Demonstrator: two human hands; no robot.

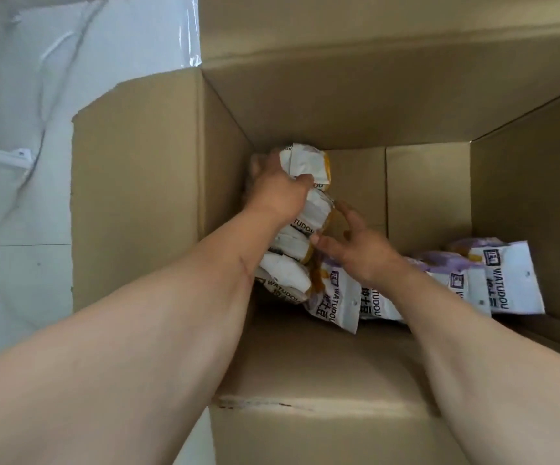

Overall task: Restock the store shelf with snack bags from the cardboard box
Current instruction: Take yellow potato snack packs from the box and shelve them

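Head view: inside the box [158, 182], left hand [280, 193] grips the top of a stack of yellow bags [305, 213] against the left wall, right hand [355, 246], fingers spread, touches the stack's side, purple bags [503, 280] lying on the floor at right.
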